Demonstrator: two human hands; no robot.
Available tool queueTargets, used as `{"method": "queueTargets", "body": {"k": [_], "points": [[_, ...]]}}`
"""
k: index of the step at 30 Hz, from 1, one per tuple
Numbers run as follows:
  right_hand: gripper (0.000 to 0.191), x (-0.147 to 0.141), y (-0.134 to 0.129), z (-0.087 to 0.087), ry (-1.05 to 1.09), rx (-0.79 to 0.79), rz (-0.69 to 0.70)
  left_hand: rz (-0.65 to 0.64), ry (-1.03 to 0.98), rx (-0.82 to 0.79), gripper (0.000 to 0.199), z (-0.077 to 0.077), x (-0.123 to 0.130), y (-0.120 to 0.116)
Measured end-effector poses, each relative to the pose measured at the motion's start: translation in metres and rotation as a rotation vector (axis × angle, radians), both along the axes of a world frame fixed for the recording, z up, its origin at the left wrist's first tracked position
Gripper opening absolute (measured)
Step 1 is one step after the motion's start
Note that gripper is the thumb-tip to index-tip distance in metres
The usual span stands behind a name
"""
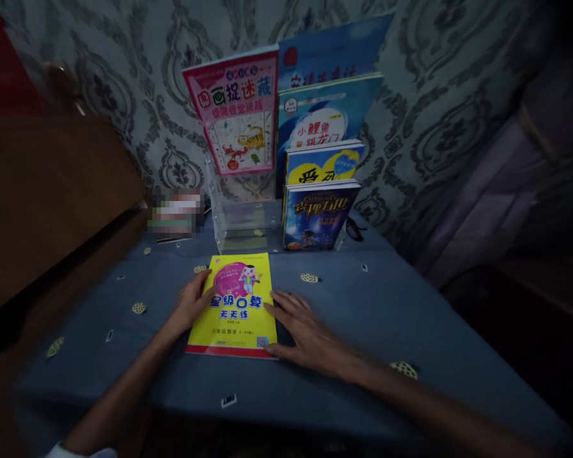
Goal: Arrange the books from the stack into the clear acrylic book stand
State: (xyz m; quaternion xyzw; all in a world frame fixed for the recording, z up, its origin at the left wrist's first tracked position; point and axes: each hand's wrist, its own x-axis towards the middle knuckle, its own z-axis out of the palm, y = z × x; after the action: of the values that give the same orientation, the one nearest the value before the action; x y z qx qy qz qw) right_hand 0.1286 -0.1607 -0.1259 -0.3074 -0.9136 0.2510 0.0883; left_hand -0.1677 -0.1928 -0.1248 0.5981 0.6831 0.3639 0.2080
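A yellow book with a red bottom strip lies flat on the blue tablecloth, just in front of a clear book rack. At its left edge rests my left hand, fingers apart, with the thumb on the cover. My right hand touches the right edge, its fingers spread and the thumb at the lower right corner. Neither hand grips the book. In the rack stand a pink book at the upper left and several others at the right, with a dark blue book in front.
Behind the table is a patterned wall covering. A brown wooden board stands at the left. Near the back left edge lies a blurred-out item. Dark glasses are right of the rack, and pale fabric hangs farther right.
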Motion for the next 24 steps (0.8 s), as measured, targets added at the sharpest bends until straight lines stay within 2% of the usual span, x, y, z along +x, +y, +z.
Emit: {"method": "queueTargets", "body": {"k": [3,6,8,10,13,19,24], "points": [[0.083,-0.002,-0.002,0.001,0.003,-0.008,-0.015,0.119,-0.391,-0.04,0.069,0.004,-0.009,0.006],[0.085,-0.001,-0.003,0.001,-0.006,-0.044,-0.029,0.203,-0.674,-0.136,0.069,0.007,-0.011,0.007],[0.088,0.0,-0.003,-0.001,-0.009,-0.069,-0.042,0.159,-0.884,-0.254,0.066,0.007,-0.006,0.004],[0.089,0.001,-0.001,-0.003,0.009,-0.082,-0.048,0.057,-1.045,-0.322,0.061,0.006,0.002,0.0],[0.094,0.004,0.002,-0.007,0.044,-0.122,-0.064,-0.027,-1.158,-0.291,0.061,0.006,0.011,-0.007],[0.121,0.004,0.0,-0.008,0.172,-0.215,-0.189,-0.138,-1.246,-0.15,0.06,0.017,0.02,-0.025],[0.12,-0.007,-0.007,-0.008,0.344,-0.325,-0.248,-0.205,-1.257,-0.044,0.074,0.032,0.029,-0.042]]}}
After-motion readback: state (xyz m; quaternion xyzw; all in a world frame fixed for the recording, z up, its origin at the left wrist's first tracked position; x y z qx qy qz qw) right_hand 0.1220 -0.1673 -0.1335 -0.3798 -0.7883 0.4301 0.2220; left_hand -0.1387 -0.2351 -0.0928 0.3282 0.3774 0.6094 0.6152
